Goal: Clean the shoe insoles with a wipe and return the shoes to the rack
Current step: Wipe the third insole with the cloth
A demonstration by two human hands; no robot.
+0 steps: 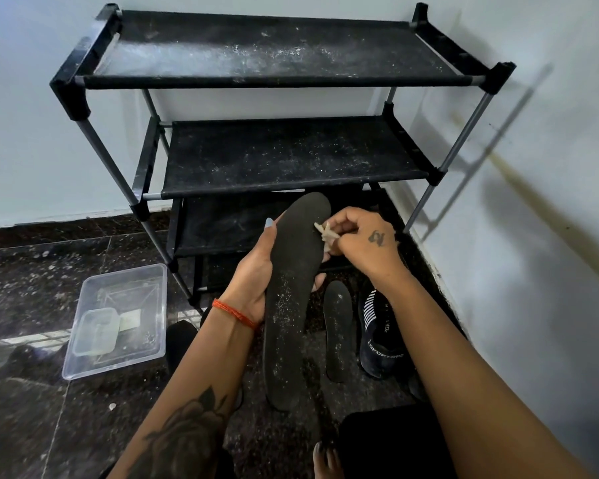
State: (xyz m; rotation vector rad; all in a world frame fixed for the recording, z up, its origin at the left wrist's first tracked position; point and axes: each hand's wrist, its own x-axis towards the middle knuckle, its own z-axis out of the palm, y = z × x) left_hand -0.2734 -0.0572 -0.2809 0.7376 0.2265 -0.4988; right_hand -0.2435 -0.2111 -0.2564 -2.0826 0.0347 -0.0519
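Note:
A long black insole (291,292), speckled with white dust, stands upright in front of me. My left hand (256,274) grips it from behind at mid-length, thumb side on the left edge. My right hand (363,242) pinches a small crumpled wipe (324,236) against the insole's upper right edge. A second black insole (339,331) lies flat on the floor to the right. Beside it sits a dark navy shoe (377,337) with white stripes and lettering. The black shoe rack (277,81) stands against the wall behind, its shelves dusty and bare.
A clear plastic tub (153,326) with a smaller container inside rests on the dark speckled floor at left. White walls close in behind and on the right. My bare toes (325,459) show at the bottom edge beside a black cloth-covered knee.

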